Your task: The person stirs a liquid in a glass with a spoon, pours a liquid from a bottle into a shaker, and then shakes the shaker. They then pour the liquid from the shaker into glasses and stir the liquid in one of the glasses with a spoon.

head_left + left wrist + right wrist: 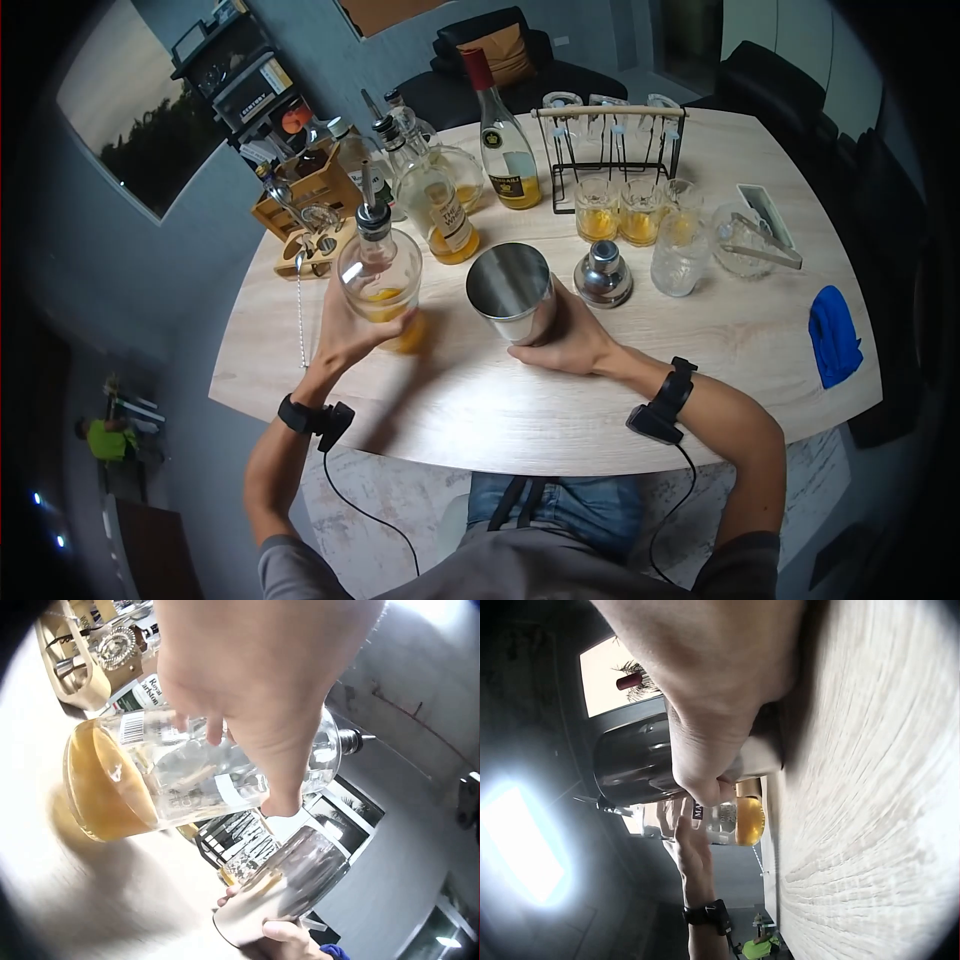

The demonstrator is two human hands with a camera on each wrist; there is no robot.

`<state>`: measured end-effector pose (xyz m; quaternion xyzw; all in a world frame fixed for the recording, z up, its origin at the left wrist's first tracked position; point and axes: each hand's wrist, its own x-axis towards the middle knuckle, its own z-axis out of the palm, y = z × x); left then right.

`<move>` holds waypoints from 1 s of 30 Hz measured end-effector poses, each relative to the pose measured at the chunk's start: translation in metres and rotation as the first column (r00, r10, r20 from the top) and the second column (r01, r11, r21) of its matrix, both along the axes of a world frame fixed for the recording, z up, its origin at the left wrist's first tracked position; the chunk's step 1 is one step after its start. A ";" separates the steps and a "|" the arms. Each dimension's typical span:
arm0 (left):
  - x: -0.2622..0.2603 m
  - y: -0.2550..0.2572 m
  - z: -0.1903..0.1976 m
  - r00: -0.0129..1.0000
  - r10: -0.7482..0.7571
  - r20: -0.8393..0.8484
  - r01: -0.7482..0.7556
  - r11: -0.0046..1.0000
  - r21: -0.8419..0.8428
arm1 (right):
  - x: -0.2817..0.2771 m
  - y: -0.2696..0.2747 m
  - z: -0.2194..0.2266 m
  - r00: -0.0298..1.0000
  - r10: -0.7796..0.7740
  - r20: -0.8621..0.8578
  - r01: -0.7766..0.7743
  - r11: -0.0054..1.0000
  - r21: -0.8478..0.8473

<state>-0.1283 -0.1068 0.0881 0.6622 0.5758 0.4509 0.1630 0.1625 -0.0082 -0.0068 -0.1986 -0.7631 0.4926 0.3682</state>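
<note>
My left hand grips a clear glass bottle with a metal pour spout, left of the middle of the table. Amber liquid fills its lowest part, plain in the left wrist view, where the bottle stands close over the tabletop. To its right, my right hand holds a metal shaker tin, thumb and fingers around its lower wall. The tin's mouth faces up toward the head camera; its steel wall shows beside the bottle in the right wrist view. A metal shaker top stands right of the tin.
Several liquor bottles and a wooden caddy stand at the back left. A bar spoon lies left. Behind are a glass rack and glasses of amber drink. Tongs and a blue cloth lie right.
</note>
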 end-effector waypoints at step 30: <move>-0.023 -0.019 0.052 0.614 0.143 -0.776 -0.112 0.989 0.094 | -0.002 0.002 -0.005 0.999 0.005 -0.032 -0.007 0.999 -0.045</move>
